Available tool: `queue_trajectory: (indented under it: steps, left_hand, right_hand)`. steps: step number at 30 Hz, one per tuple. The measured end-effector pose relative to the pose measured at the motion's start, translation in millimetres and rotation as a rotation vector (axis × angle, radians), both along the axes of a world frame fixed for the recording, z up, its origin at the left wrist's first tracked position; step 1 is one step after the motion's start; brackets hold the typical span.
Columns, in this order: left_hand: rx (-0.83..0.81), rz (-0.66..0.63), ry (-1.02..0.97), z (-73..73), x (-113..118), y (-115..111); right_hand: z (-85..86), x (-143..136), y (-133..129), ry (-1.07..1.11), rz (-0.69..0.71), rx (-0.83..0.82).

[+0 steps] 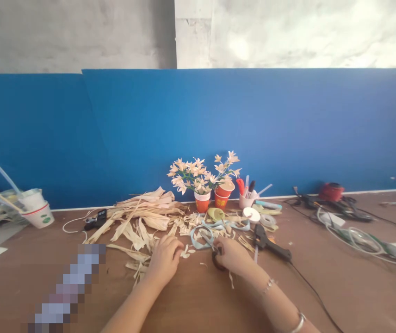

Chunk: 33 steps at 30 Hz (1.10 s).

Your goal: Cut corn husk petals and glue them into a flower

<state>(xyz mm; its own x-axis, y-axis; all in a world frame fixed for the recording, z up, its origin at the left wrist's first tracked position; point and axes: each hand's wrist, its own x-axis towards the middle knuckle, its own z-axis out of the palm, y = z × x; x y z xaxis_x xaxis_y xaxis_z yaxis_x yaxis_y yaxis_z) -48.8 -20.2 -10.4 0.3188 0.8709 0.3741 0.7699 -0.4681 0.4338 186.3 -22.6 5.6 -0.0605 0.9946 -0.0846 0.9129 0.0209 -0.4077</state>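
My right hand (pixel 233 255) grips a pair of scissors (pixel 217 260) by the dark handles, with the blades pointing up and left toward a loop of pale blue ribbon (pixel 200 241). My left hand (pixel 166 260) rests low over the table, its fingers curled together. Whatever they may hold is hidden. Just right of its fingertips lie small cream petal-shaped pieces (pixel 186 252). A heap of dried corn husks (pixel 149 210) spreads behind and left of this hand. To the right of the scissors lies a black glue gun (pixel 272 245) with its cord.
Husk flowers (pixel 193 172) stand in red paper cups (pixel 202 202) against the blue partition (pixel 219 115). A pen cup (pixel 245 200) and tape roll (pixel 268 222) sit beside them. Cables (pixel 357 240) lie right; a white cup (pixel 40 215) stands left. A pixelated strip (pixel 69 286) is at lower left.
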Motion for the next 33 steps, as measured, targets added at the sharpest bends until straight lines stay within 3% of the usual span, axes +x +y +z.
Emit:
queue_trajectory:
  steps: [6, 21, 33]
  left_hand:
    - [-0.016, -0.028, 0.079, 0.8, 0.8, -3.0]
    - [0.010, -0.060, 0.124, 1.7, 2.9, -5.9]
    - [0.059, -0.138, 0.184, -3.6, 0.1, 0.1]
  right_hand:
    - [4.3, -14.0, -4.7, -0.048, -0.030, 0.088]
    - [-6.6, -38.4, -13.6, 0.092, 0.258, 0.289]
    - [-16.4, -40.1, -11.4, 0.101, 0.309, 0.346]
